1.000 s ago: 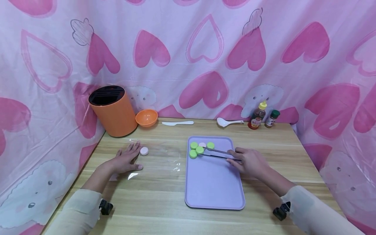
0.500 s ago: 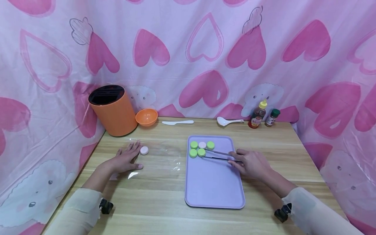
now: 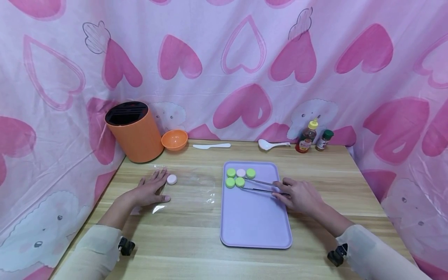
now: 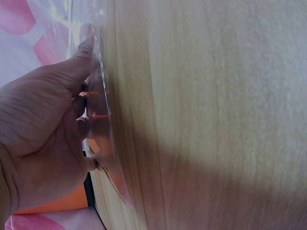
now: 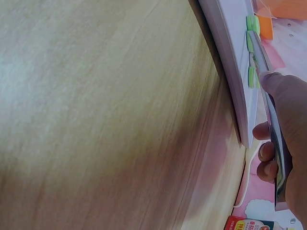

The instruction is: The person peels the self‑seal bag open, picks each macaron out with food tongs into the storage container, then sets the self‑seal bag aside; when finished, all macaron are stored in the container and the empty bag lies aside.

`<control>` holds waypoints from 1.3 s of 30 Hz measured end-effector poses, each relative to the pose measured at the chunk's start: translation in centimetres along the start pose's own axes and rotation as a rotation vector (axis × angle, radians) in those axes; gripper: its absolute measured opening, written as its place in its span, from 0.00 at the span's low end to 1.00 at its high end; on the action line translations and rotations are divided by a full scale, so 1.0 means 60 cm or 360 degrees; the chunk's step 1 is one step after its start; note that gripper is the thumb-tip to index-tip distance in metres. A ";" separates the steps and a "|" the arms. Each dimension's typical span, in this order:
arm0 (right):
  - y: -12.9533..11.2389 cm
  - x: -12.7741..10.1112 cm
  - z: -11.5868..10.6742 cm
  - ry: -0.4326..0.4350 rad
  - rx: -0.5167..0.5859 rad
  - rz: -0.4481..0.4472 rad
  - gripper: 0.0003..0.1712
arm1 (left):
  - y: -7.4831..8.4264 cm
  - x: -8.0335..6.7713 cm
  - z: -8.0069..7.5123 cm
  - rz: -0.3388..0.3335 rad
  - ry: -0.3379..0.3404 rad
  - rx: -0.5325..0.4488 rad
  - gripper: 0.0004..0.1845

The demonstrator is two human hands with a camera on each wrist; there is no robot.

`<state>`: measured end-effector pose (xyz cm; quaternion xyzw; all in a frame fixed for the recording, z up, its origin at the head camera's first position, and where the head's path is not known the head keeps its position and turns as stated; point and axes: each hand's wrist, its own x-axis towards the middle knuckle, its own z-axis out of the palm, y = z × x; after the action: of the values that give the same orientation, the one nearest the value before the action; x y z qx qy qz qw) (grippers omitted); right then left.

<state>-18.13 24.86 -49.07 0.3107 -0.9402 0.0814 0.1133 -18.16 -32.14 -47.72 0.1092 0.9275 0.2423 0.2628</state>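
My right hand grips metal tongs, also seen edge-on in the right wrist view. The tongs' parted tips stand at the right side of a green macaron on the lilac tray. Beside it are another green macaron, and behind them a row of green, pink and green ones. My left hand lies with fingers spread on the left edge of a clear plastic sheet or package. A pale pink macaron sits on that plastic, right of the fingertips.
Along the back stand an orange knife block, an orange bowl, a white knife, a white spoon, a yellow-capped sauce bottle and a green-capped spice jar. A pink heart-print curtain hangs behind and at both sides.
The green macaron at the tongs has come slightly right and nearer, down beside its neighbour in the front row. The tongs' tips have spread from it a little. My left hand has stayed put.
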 end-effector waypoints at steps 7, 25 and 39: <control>-0.001 0.002 -0.005 0.0047 0.0006 -0.0016 0.24 | -0.005 0.000 0.001 -0.0002 0.0007 -0.0010 0.58; -0.056 0.074 -0.010 0.0027 -0.0077 -0.0237 0.25 | -0.017 0.008 0.005 -0.0008 0.0014 0.0044 0.59; -0.106 0.140 0.015 0.0094 -0.0077 -0.0482 0.22 | -0.011 0.003 0.003 0.0009 0.0022 0.0004 0.59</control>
<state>-21.01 14.89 -47.23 0.4435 -0.8806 0.0498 0.1594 -18.28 -32.58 -48.27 0.1106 0.9293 0.2426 0.2557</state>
